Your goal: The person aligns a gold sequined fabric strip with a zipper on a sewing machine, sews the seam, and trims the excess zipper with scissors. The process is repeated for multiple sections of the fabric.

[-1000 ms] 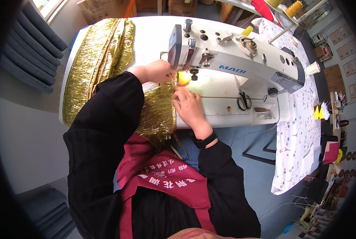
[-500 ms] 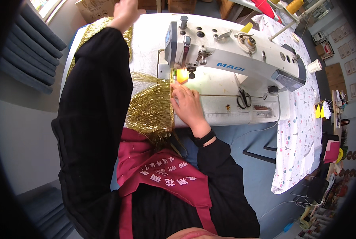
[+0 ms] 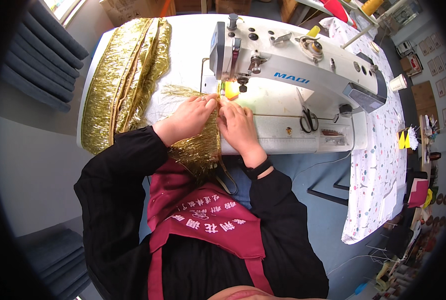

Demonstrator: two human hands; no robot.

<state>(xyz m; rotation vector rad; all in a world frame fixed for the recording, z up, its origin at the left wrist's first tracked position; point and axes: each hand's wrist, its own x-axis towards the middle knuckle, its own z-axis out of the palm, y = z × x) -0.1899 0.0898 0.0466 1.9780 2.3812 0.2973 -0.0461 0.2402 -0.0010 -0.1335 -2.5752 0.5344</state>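
Left hand (image 3: 193, 117): fingertips narrow, apparently pinching gold fringe (image 3: 195, 150)
Right hand (image 3: 239, 126): fingers close together; grip can't tell
Fringe: between both hands' fingers, edge beside sewing machine (image 3: 288, 70) head
Stitching: looks midway, finished length unclear
Gold stack (image 3: 128, 75): left of fingers; done or pending, can't tell

Two hands (image 3: 193, 117) (image 3: 239, 127), one sewing machine (image 3: 278, 59)

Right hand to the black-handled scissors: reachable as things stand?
Likely yes: the scissors lie on the machine bed, to the right of the right hand, with nothing visible standing between. It would have to leave the gold fringe first.
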